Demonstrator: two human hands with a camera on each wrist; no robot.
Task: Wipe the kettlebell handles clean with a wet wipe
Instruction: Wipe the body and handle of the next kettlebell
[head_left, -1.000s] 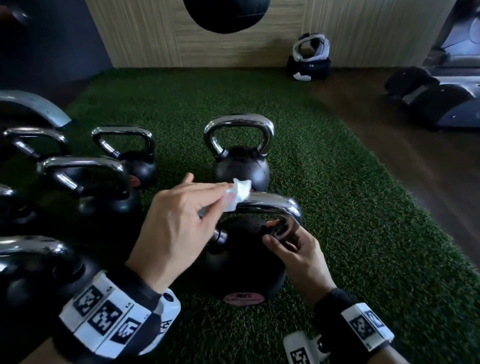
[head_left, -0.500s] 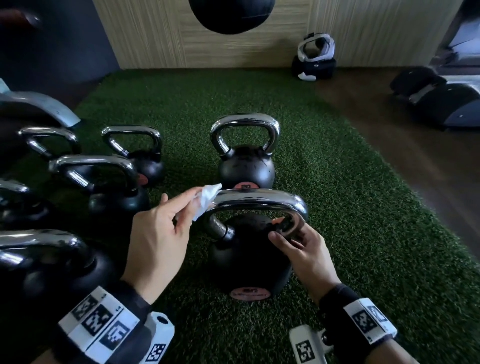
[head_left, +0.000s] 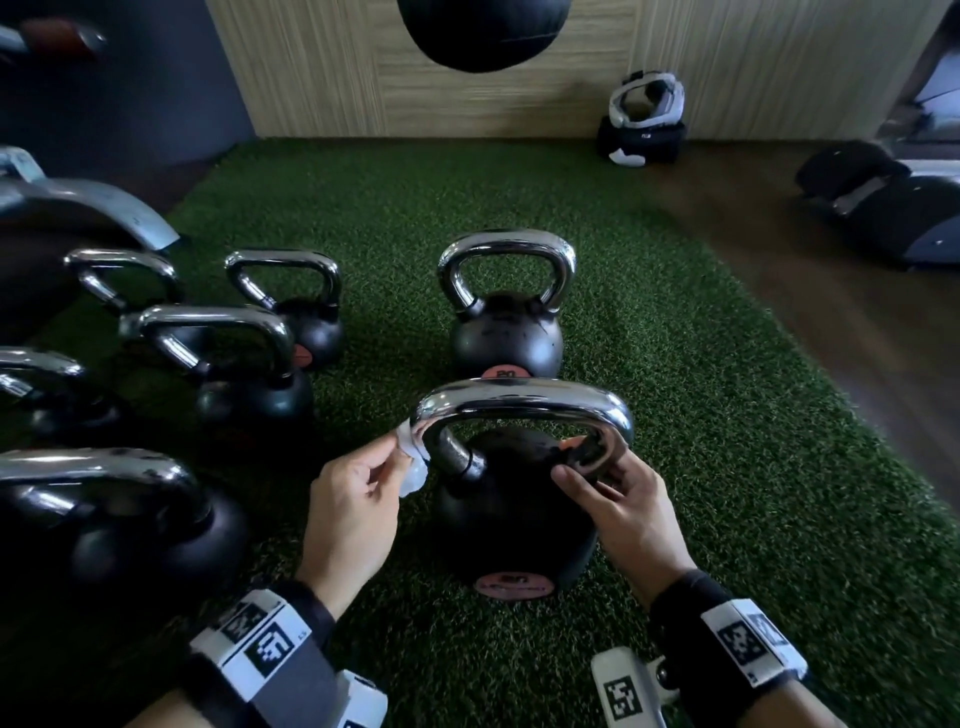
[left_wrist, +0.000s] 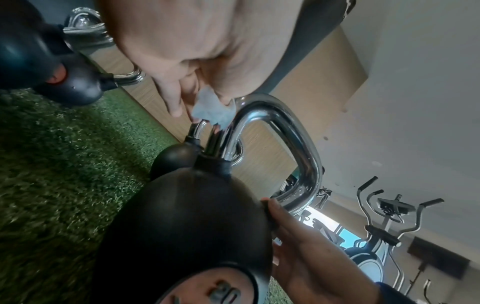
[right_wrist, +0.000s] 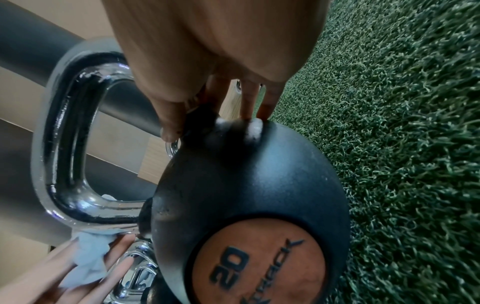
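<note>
Left hand (head_left: 353, 512) pinched the wet wipe (head_left: 413, 465) against the kettlebell (head_left: 511, 512) handle (head_left: 524, 402); right hand (head_left: 631, 514) fingers gripped its base.

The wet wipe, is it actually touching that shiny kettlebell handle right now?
Touching. In the left wrist view the wet wipe, pinched by the left hand, lies against the bend of the handle; the right wrist view shows the same contact.

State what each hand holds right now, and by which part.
Left hand pinches the wet wipe against the kettlebell handle at its left bend. Right hand grips the right base of that handle.
</note>
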